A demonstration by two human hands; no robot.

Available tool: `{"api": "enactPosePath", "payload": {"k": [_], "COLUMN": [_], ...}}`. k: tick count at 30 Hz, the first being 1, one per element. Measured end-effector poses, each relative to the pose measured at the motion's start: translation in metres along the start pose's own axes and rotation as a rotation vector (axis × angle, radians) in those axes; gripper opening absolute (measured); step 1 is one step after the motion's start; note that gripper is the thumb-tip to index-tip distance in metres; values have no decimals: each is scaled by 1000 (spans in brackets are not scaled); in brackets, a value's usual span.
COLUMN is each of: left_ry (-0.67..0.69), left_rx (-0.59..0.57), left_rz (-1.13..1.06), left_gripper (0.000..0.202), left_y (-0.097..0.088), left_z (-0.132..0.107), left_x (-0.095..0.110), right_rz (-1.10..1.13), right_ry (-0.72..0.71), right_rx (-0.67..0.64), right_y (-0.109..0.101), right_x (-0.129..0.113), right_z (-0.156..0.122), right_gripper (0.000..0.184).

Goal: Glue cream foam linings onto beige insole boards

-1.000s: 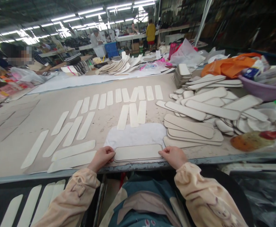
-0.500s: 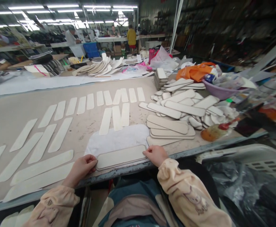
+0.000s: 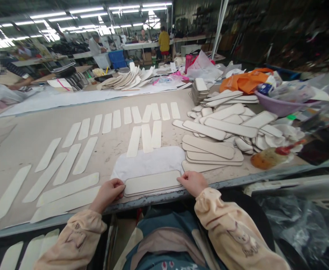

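A long off-white panel (image 3: 153, 182) with rounded ends and a dark edge lies at the table's front edge, atop another like it. My left hand (image 3: 110, 193) is closed in a pinch at its left end. At the right end, the fingers of my right hand (image 3: 193, 183) pinch the corner. Behind the panel a white cloth (image 3: 149, 162) is spread flat. Thin cream strips (image 3: 68, 188) lie scattered to the left and beyond the cloth. Just right of it is a stack of beige rounded panels (image 3: 209, 150).
A heap of dark-edged panels (image 3: 229, 123) fills the table's right side. Near the right edge lies a bottle of amber liquid (image 3: 267, 159), with a purple basin (image 3: 279, 105) behind. A white plastic basket (image 3: 316, 187) stands below right. Co-workers, one in a yellow top (image 3: 163, 40), are in the background.
The view has turned slightly left, so the table's contents appear farther right. Both hands stay at the ends of the panel, which rests in about the same place.
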State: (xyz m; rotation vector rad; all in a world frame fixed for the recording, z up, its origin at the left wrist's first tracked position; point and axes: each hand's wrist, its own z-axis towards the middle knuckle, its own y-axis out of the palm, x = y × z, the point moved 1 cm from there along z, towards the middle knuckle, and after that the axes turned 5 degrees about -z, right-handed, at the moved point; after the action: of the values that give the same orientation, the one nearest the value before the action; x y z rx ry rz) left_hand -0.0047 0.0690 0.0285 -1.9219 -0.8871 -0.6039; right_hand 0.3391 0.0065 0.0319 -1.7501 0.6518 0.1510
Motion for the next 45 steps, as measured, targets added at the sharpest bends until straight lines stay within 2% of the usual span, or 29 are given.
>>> {"api": "enactPosePath", "payload": {"k": [13,16,18,20,23,25,28,36,40,45], "left_ry": [37,50,58,65,74,74,76,72,82,68], "left_rx": [21,4,-2,-7,-25,-27,-30,-10,80,162], "left_rz": [-31,4,26,37,43,49,43,61,56,-28], "left_gripper": [19,19,20,21,25,27,28,23,18,32], "left_y": [0,-1,-1,-2,-1,-1,-1,1,2,-5], "left_z": [-1,-1,1,4,9,10,7,3,-1,-16], "left_x": [-2,-3,-5,-9,-13,-14,-9,-2,0,6], "right_rz": [-42,-80,-80,-52,-68,-91,-125,-284,-327,-365], "right_ry": [-54,-108,-224,-419,-701,-785,-765,-579,-571,-585], "right_rx": [56,180,305,372,342,285,210,205,241,255], "right_y": [0,-3,0,11,41,59,71,51,53,59], "right_x": [3,2,-8,-28,-65,-83,-86,-26,-24,-26], "right_z": [-8,-16,-27,-39,-52,-55,-50,-26,-25,-24], "right_gripper": [29,29,27,30,57,68,70,75,72,71]}}
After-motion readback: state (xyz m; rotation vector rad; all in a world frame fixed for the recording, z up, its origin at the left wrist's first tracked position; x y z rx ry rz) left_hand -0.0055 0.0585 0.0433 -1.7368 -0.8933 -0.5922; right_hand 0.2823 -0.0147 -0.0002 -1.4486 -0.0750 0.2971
